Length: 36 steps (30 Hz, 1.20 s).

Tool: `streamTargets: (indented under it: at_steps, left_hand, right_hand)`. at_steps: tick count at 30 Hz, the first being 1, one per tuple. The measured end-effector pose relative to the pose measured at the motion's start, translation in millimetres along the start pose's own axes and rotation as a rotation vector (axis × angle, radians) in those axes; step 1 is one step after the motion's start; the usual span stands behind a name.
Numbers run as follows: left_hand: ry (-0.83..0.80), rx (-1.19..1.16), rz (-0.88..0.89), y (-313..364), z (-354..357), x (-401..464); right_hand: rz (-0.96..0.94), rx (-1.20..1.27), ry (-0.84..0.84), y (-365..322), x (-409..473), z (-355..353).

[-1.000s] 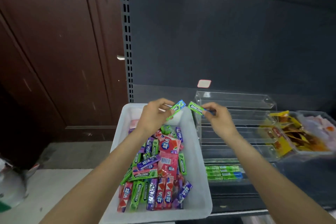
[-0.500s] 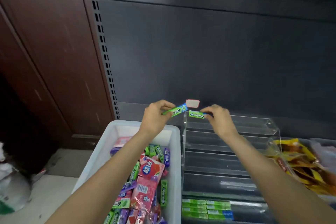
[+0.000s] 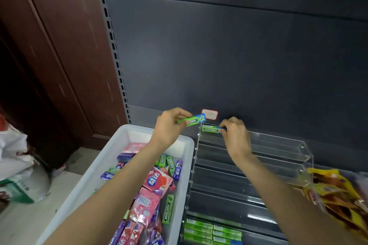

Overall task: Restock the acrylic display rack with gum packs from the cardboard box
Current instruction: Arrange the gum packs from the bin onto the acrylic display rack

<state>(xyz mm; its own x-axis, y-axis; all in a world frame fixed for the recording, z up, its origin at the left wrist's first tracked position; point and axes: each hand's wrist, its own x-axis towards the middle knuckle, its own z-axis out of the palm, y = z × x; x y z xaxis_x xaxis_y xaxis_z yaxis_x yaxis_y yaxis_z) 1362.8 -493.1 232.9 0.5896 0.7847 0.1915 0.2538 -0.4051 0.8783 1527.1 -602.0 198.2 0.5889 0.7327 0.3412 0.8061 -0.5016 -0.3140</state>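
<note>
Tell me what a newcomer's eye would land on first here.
First, the two hands raised mid-frame: the left hand pinches a green gum pack above the white bin, and the right hand holds another Doublemint pack at the top tier of the clear acrylic rack. Next, the bright jumble of pink, purple and green packs in the bin, lower left of the rack.
</note>
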Motion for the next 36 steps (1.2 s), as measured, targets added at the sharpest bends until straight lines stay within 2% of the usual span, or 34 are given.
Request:
streamTargets:
  at_steps: [3,7,9,12,14,15,18,23,27,30,36]
  left_hand:
    - [-0.022,0.022,0.036,3.5,-4.3,2.0]
    - [-0.051,0.034,0.064,5.3,-6.8,1.1]
    - [-0.066,0.035,0.069,4.4,-6.9,0.0]
    - [-0.107,0.040,0.082,3.4,-6.1,-1.4]
    - [-0.140,0.049,0.111,6.4,-3.2,-1.2]
    - [-0.160,0.046,0.127,9.6,-0.9,-0.7]
    - [-0.204,0.010,0.148,19.2,7.9,1.2]
    - [-0.135,0.119,0.079,15.1,18.3,2.7]
    - [-0.251,0.218,-0.073,3.4,24.8,2.7]
    - [-0.303,0.192,-0.100,1.3,29.9,2.6]
    - [-0.246,0.186,-0.108,4.1,41.8,2.6]
  right_hand:
    - [0.044,-0.071,0.019,-5.8,-3.1,5.2]
    - [0.057,0.041,-0.056,-8.2,1.5,2.3]
    - [0.062,0.200,-0.043,-9.8,1.4,-5.1]
    - [0.089,0.567,0.006,-16.7,-5.9,-24.4]
    - [0.051,0.748,-0.082,-20.9,-11.9,-36.0]
    - [0.013,0.764,-0.132,-21.5,-13.9,-39.5]
    - [-0.044,0.674,-0.140,-15.6,-14.5,-42.2]
    - [0.100,0.533,-0.005,13.3,-10.7,-38.7]
    - [0.104,0.359,-0.067,22.1,-8.9,-23.1]
    - [0.082,0.245,-0.084,19.1,-3.8,-13.7]
    - [0.052,0.132,-0.107,12.8,5.1,-4.0]
